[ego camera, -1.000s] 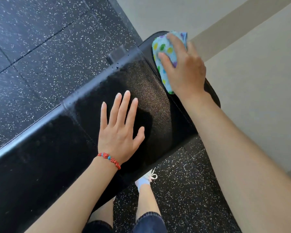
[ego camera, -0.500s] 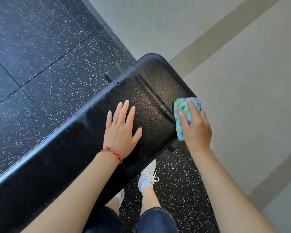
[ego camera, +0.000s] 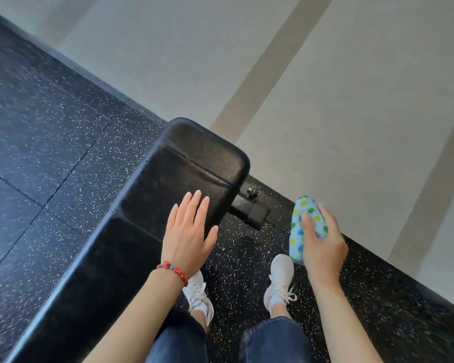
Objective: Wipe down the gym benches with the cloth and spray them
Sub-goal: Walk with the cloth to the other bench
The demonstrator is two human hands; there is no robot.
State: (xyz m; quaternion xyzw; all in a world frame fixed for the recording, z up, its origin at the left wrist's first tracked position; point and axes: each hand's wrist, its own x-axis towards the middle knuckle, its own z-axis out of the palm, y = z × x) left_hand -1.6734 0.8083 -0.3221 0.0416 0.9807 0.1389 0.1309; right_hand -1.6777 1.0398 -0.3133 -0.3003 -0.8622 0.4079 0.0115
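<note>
A black padded gym bench (ego camera: 142, 205) runs from the lower left up to its rounded end near the middle of the view. My left hand (ego camera: 186, 234), with a red bead bracelet at the wrist, lies flat with straight fingers over the bench's near edge. My right hand (ego camera: 321, 247) grips a folded blue cloth with coloured dots (ego camera: 303, 221), held in the air to the right of the bench, over the floor. No spray bottle is in view.
Speckled black rubber flooring (ego camera: 50, 153) surrounds the bench. A black bench foot with a bolt (ego camera: 252, 208) sticks out below the bench end. My two white shoes (ego camera: 279, 280) stand beside the bench. A pale wall (ego camera: 325, 87) rises behind.
My right hand has pulled the cloth off the bench end and now holds it clear to the right. The view has backed away, and my left hand has slid to the bench's near edge.
</note>
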